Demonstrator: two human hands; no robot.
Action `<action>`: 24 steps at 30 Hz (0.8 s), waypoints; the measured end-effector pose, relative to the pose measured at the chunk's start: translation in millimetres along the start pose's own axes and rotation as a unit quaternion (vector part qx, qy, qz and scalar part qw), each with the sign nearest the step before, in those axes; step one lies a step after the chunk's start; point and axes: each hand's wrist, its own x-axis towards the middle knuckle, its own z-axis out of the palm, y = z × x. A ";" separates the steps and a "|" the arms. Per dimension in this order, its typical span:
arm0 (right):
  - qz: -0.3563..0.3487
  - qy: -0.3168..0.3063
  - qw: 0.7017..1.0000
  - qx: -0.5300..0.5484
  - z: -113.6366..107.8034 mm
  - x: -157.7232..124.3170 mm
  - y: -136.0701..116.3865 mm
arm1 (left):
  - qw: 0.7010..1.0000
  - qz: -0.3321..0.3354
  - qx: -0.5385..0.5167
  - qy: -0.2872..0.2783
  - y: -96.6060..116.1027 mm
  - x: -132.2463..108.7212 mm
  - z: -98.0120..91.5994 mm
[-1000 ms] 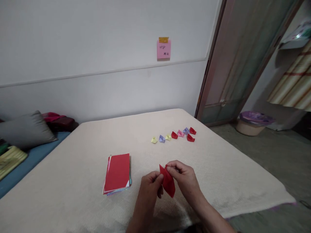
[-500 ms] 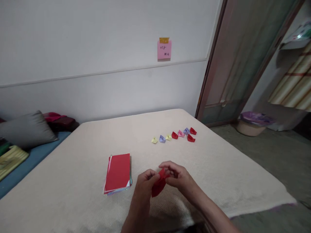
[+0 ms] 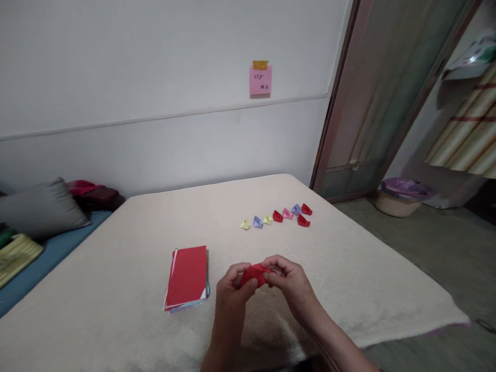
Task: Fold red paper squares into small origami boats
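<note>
A piece of folded red paper (image 3: 254, 275) is held level between both hands above the near part of the bed. My left hand (image 3: 234, 289) grips its left end, thumb in front and fingers behind. My right hand (image 3: 287, 279) pinches the right end between thumb and fingers. Part of the paper is hidden by the fingers. Beyond the hands lies a row of several small folded paper boats, among them a yellow one (image 3: 245, 224), a pink one (image 3: 287, 213) and a red one (image 3: 304, 220). Left of my hands is a stack of coloured paper (image 3: 188, 276) with a red sheet on top.
A cream blanket (image 3: 135, 268) covers the surface. A grey pillow (image 3: 46, 209) lies at the far left. A pink note (image 3: 261, 81) is taped to the wall. On the floor at right stands a basin (image 3: 399, 199) with a purple liner, near a door (image 3: 372, 103).
The red paper has turned from a steep slant to nearly level and sits slightly higher. My left hand's fingers have shifted round its left end; the right hand has closed on the other end.
</note>
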 end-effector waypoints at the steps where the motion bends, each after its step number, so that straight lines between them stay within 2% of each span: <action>1: 0.000 0.000 1.000 0.006 1.2 -0.7 0.7 | 1.000 0.017 0.006 0.012 -2.4 0.2 0.6; 6: -0.001 0.006 1.000 0.023 7.6 -4.1 4.1 | 0.992 0.101 0.043 0.067 -15.0 1.3 -0.6; 10: -0.011 0.020 0.999 0.044 10.2 -5.6 3.8 | 0.988 0.125 0.077 0.056 -13.4 -0.7 -3.4; 14: -0.040 0.034 0.998 0.046 8.3 -5.8 2.7 | 0.990 0.122 0.049 0.056 -8.8 -1.8 -4.7; 18: -0.069 0.033 0.997 0.033 5.8 -5.8 3.9 | 0.994 0.057 -0.034 0.082 -7.2 -1.9 -2.3; 20: -0.071 0.032 0.997 0.026 5.4 -6.3 4.0 | 0.993 0.034 -0.060 0.099 -6.9 -1.9 -1.2; 24: -0.065 0.025 0.998 0.010 6.1 -8.7 0.5 | 0.990 0.030 -0.069 0.122 -7.4 -1.0 -2.5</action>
